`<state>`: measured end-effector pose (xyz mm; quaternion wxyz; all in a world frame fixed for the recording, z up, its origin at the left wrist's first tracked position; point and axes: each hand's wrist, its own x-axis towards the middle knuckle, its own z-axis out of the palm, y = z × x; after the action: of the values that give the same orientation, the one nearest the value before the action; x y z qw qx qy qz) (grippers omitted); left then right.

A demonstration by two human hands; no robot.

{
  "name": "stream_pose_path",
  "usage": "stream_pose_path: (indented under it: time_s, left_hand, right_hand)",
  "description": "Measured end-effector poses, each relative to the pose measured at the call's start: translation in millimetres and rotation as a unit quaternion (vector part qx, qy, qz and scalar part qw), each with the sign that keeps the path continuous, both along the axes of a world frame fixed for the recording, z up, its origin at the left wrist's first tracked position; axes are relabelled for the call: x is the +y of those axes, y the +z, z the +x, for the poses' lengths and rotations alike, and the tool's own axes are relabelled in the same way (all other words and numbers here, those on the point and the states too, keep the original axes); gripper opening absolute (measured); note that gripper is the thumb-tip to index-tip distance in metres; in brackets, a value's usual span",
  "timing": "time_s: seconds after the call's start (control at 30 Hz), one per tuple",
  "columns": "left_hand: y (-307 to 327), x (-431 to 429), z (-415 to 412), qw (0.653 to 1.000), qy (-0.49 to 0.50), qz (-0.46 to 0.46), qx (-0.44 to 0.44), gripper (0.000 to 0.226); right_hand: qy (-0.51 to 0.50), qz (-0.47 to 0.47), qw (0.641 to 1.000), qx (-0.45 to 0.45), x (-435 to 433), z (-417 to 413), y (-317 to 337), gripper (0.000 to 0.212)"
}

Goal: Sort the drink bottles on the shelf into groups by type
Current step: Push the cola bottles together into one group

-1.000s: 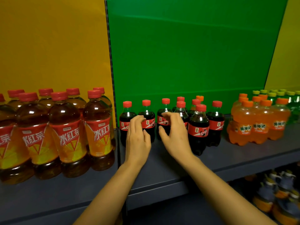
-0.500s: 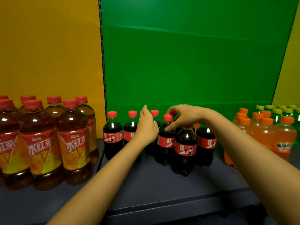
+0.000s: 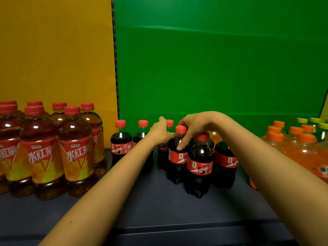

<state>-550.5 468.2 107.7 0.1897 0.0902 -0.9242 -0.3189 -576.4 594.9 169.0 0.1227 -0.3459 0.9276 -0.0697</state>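
Note:
Several small cola bottles (image 3: 199,164) with red caps stand mid-shelf before the green panel. My left hand (image 3: 159,133) reaches between them and curls round a back-row cola bottle (image 3: 169,123), hiding most of it. My right hand (image 3: 194,126) arches over a front cola bottle (image 3: 177,157); its thumb lies down the bottle's shoulder and its fingers curl behind the neck. Behind the colas, a single orange soda bottle (image 3: 214,136) shows under my right wrist, its cap hidden.
Large iced-tea bottles (image 3: 76,150) crowd the shelf's left part before the yellow panel. Orange soda bottles (image 3: 301,148) and green, yellow-capped bottles (image 3: 319,128) stand at the right. The dark shelf board (image 3: 159,206) runs in front of the colas.
Both hands rose from the shelf front to the cola bottles' tops. My right thumb has slid from the cap down to the bottle's shoulder; my left hand stays among the back-row colas.

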Motion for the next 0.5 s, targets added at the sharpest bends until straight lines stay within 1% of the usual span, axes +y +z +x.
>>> stream_pose_path:
  time_s: [0.13, 0.2, 0.33, 0.43, 0.5]
  left_hand:
    - [7, 0, 0, 0.999, -0.009, 0.025, -0.044, 0.066]
    - [13, -2, 1, 0.997, -0.012, 0.029, -0.074, 0.069]
    - [21, -2, 1, 0.993, -0.013, 0.05, -0.11, 0.057]
    - [20, -1, 0, 0.994, -0.015, 0.044, -0.095, 0.048]
    - [20, -3, 1, 0.995, -0.011, 0.053, -0.081, 0.048]
  right_hand:
    - [0.0, 0.057, 0.998, -0.004, -7, 1, 2, 0.063]
    - [-0.003, 0.066, 0.998, -0.001, -9, 1, 2, 0.067]
    - [0.004, 0.038, 0.999, -0.021, -8, 2, 1, 0.062]
    - [0.017, 0.013, 1.0, -0.007, -5, 3, -2, 0.058]
    - [0.026, -0.007, 1.0, 0.003, -3, 4, -3, 0.056]
